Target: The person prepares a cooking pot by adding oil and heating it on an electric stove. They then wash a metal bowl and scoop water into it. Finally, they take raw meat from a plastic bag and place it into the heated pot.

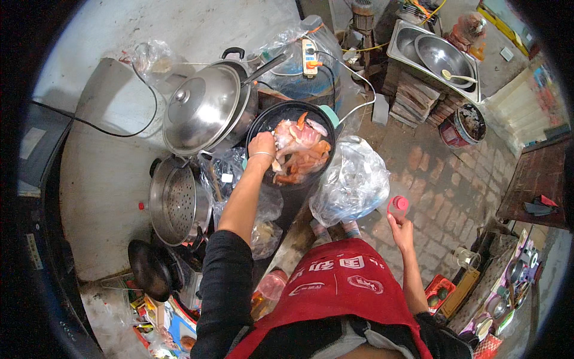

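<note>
My left hand (262, 148) reaches into a round black electric pan (334, 152) at its left side, its fingers curled down at pieces of raw meat (302, 139); what the fingertips grip is hidden. Pink and orange-brown pieces fill the middle of the pan. My right hand (400, 229), off to the right above the brick floor, holds a clear plastic bottle by the red handle ring below its red cap (399, 203). Between pan and bottle lies a bulky clear plastic bag (352, 179). I wear a red apron (332, 287) with white print.
A large lidded steel wok (202, 110) and a steel steamer pot (175, 206) stand left of the pan. Behind it hangs a power strip (310, 58) with plugged cords. A steel sink (399, 49) with a basin, a dirty bucket (462, 125) and stacked bricks are at the upper right.
</note>
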Demonstrator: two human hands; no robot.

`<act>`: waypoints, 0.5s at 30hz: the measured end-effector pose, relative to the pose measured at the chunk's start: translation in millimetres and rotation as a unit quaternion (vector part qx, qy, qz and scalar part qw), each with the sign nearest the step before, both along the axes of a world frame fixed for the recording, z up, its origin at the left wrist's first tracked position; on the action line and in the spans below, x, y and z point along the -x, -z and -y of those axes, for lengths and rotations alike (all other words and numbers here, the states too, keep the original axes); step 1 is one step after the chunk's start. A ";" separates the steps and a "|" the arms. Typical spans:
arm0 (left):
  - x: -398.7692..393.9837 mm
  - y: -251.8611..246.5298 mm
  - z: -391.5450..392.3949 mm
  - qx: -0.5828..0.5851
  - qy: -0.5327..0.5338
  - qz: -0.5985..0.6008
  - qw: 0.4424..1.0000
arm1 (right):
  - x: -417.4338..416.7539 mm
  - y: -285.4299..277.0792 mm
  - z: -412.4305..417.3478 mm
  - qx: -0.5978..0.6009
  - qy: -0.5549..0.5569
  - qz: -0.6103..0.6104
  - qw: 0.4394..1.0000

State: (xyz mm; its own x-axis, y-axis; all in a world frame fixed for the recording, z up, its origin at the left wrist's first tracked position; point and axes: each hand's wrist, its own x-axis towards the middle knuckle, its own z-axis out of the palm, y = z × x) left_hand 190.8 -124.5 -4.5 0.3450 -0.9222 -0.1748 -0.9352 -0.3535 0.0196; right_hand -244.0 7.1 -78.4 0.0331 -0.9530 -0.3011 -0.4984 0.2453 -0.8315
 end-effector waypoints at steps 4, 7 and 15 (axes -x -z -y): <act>6.0 -1.2 -3.1 0.020 0.011 0.001 1.000 | -1.8 -7.3 2.6 -0.026 -0.007 0.000 1.000; 1.3 6.4 -1.9 0.020 0.004 0.014 1.000 | 2.3 1.3 -0.4 -0.022 -0.004 0.007 1.000; 5.3 -13.7 -8.8 0.033 0.022 -0.012 0.999 | 4.2 -0.4 -6.9 -0.057 0.000 -0.001 0.998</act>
State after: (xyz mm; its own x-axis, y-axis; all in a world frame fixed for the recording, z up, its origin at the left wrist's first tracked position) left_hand 185.5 -115.7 9.2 0.3010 -0.9461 -0.1199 -0.9486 -0.3099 0.0640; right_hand -248.2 14.0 -78.0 0.0321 -0.9128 -0.4071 -0.4992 0.3383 -0.7977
